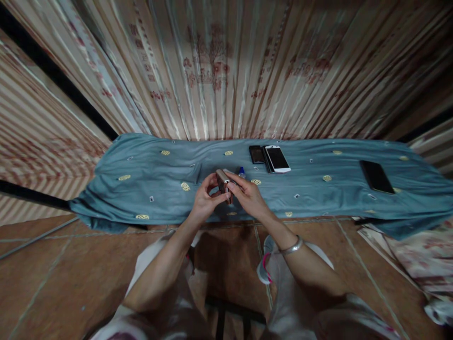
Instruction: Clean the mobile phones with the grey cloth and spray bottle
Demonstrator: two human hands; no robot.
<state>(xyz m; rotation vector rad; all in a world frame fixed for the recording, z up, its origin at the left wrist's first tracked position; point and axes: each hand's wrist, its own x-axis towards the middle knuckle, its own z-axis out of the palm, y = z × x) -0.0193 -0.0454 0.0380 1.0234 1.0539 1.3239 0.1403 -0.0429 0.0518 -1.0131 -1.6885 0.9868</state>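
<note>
Head view: both hands' fingers (230,189) hold a small phone (223,182) above blue cloth (148,160)

Phones (277,158) on blue-clothed table (148,189)

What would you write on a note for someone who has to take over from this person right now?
Left hand: fingers closed on a small phone, held up above the edge of the blue cloth.
Right hand: fingers on the same phone from the other side.
Beside the hands: a small bottle with a blue cap stands on the cloth.
Farther back: a white phone lies next to a small black phone; whether they touch is unclear.
Far right: a black phone lies flat, alone.
Done: one phone is picked up.
Left: the other three lie untouched on the cloth.
</note>
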